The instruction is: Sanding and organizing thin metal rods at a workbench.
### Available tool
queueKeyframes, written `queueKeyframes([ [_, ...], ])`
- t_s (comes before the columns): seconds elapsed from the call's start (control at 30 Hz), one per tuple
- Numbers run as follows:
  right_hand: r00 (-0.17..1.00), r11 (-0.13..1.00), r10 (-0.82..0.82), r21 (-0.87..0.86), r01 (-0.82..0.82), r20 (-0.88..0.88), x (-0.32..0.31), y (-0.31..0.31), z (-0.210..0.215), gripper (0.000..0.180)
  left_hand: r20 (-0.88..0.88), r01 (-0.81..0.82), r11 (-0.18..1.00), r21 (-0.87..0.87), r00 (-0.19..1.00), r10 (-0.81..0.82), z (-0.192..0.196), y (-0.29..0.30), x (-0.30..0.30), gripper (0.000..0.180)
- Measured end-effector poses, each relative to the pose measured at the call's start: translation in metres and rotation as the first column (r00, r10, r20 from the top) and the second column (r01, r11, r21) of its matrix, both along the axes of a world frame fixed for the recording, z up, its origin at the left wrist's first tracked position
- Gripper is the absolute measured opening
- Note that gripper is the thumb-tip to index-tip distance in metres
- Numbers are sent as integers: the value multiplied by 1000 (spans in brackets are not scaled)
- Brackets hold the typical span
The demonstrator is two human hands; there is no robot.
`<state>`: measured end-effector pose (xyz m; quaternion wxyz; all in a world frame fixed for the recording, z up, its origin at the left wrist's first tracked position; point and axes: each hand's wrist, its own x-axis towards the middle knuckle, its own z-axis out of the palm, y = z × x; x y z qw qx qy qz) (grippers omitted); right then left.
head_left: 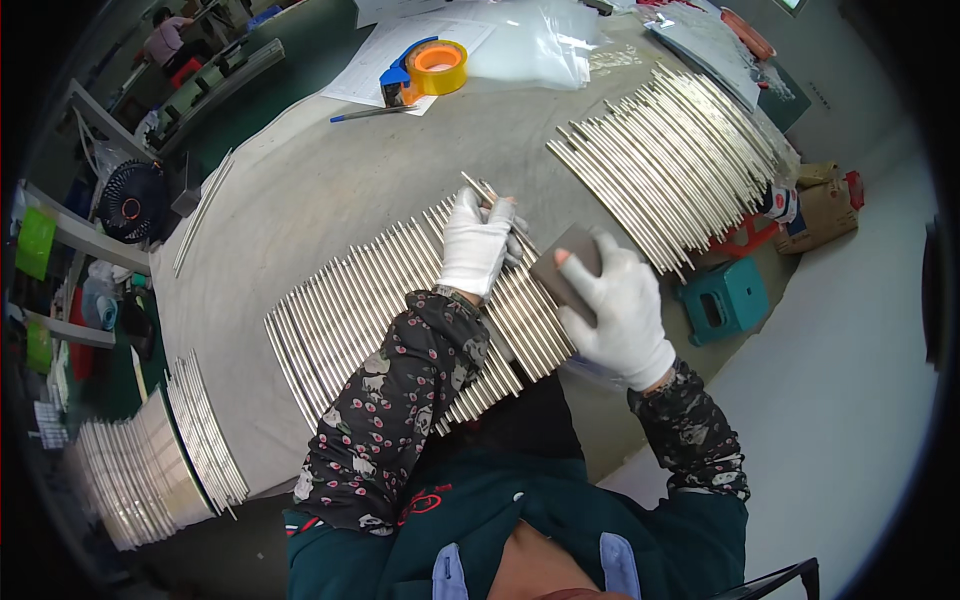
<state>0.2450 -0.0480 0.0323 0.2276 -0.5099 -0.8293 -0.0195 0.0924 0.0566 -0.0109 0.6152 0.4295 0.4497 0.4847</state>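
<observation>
Grey worktable [330, 170] of metal rods [370, 310], left hand [477, 243] fingers grasping rods, right hand [620, 305] clutching grey pad [567, 265]

A thin silvery metal rod [490, 195] is pinched in the gloved left hand [476, 243], slanting up and away — its far end pokes past the fingers. A flat dark-grey abrasive pad [568, 268] sits gripped in the gloved right hand [622, 310], just beside the rod — tilted toward it.

Clear plastic bags [540, 45] lie at the table's far edge; brown cardboard box [825, 210] on the floor right
</observation>
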Motion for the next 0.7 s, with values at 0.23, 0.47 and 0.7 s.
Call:
queueKeyframes([
  [0.23, 997, 996, -71, 48, 70, 3, -1, -1, -2, 49, 6, 5, 1000, 8, 1000, -5, 1, 3, 1, 15],
  [0.47, 998, 999, 18, 36, -16, -55, 0, 0, -3, 49, 55, 41, 999, 15, 998, -41, -6, 3, -1, 15],
  [0.7, 999, 995, 34, 95, -33, -13, -5, 7, 1, 49, 39, 25, 1000, 9, 999, -26, 0, 1, -1, 13],
])
